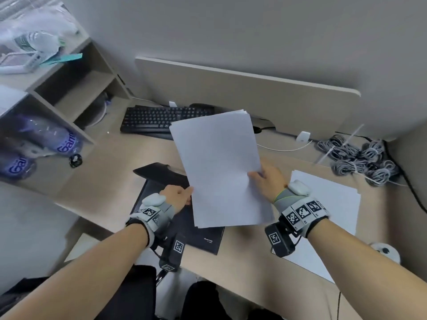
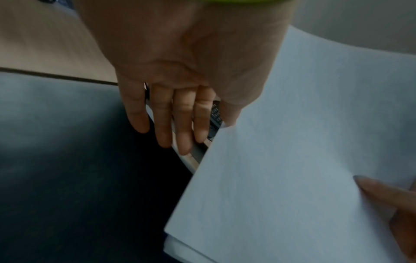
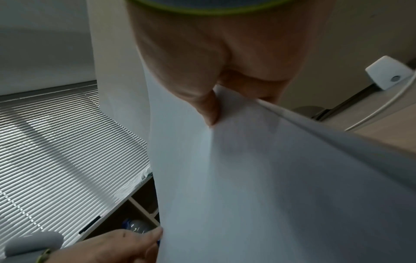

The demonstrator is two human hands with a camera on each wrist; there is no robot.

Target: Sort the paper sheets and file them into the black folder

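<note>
- The surface [image 1: 129, 181] is pretty cluttered: one black keyboard [image 1: 161, 118] at the back, a heap of grey cable bundles [image 1: 360, 158] off to the right, a white cable [image 1: 284, 148] running to a small white plug block [image 1: 303, 136], and a shelf unit [image 1: 76, 88] on the left with water bottles [image 1: 46, 139] lying under it.
- One black folder [image 1: 175, 218] lies flat on the surface right in front of the person, mostly underneath the raised paper, so that stack hides a good part of it from the head camera.
- The stack of paper sheets [image 1: 221, 167] is up in the air above the folder, tilted with its far end over the keyboard's corner. Can't count the sheets, but several edges show at the top.
- A second batch of loose sheets [image 1: 332, 204] sits flat on the surface to the right, partly under the right forearm.
- Right hand [image 1: 268, 179] grips the stack's right edge, thumb on top and fingers [image 3: 238, 80] curled underneath, pinching it.
- Left hand [image 1: 176, 195] is at the stack's left edge. In the wrist view its fingers [image 2: 162, 115] are stretched out straight over the folder, with only the thumb side touching the paper, so it's steadying rather than gripping.
- Both forearms reach in from below, each with one strapped-on camera rig with black-and-white markers.
</note>
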